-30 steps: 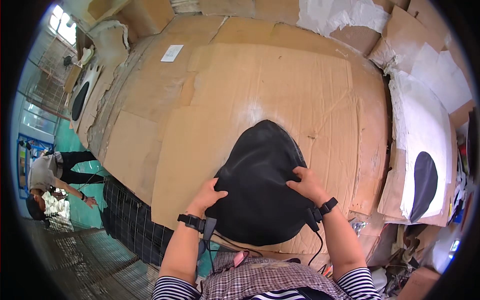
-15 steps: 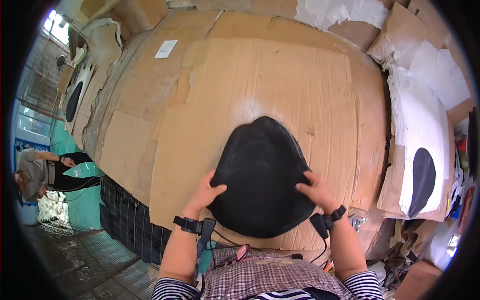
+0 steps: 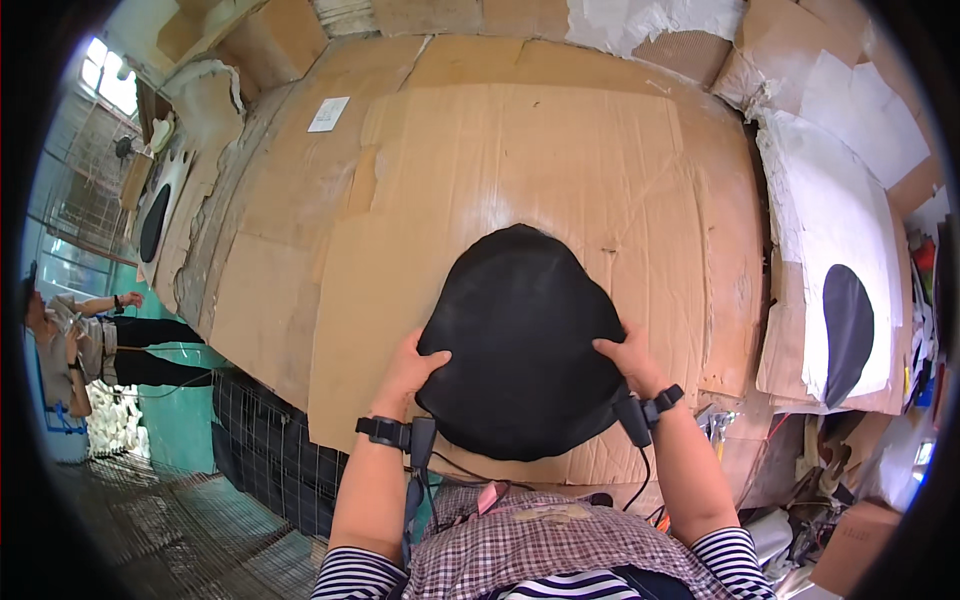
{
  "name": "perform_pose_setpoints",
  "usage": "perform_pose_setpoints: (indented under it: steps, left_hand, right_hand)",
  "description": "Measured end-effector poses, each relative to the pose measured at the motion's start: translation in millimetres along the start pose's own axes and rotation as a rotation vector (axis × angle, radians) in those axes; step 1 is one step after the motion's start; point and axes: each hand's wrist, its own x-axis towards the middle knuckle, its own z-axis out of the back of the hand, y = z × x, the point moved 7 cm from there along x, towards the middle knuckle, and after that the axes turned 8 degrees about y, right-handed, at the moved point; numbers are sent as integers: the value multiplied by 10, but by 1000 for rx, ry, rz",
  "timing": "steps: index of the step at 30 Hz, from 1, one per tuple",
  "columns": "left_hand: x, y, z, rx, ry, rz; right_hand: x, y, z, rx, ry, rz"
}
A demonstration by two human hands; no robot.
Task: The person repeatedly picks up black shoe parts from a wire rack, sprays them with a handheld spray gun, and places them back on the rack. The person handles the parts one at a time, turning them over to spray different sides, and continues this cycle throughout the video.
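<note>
Pieces of rounded black sheet number three, the first a slim left piece [image 3: 155, 222] on a pale backing, followed by wire mesh [image 3: 270, 430] with dark material behind it. Next, the left hand [image 3: 408, 372] has its grip closed on one side of the broad piece [image 3: 520, 340], matte, smooth and blunt-topped, lying on the near part of the cardboard-covered worktop [image 3: 520, 150], and the right hand [image 3: 636, 364] grips its other side. Farther right, the third piece [image 3: 848, 335] lies on a white sheet [image 3: 840, 200], and one cardboard box [image 3: 855, 548] sits lower, its contents hidden.
</note>
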Motion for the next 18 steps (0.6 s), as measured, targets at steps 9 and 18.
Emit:
perform_pose_setpoints:
  steps: [9, 18]
  left_hand:
    - [-140, 516, 118, -191, -164, 56]
    - [-199, 469, 60, -57, -191, -131]
  right_hand:
    - [-405, 83, -2, -212, -102, -2]
    - [-602, -171, 39, -205, -72, -195]
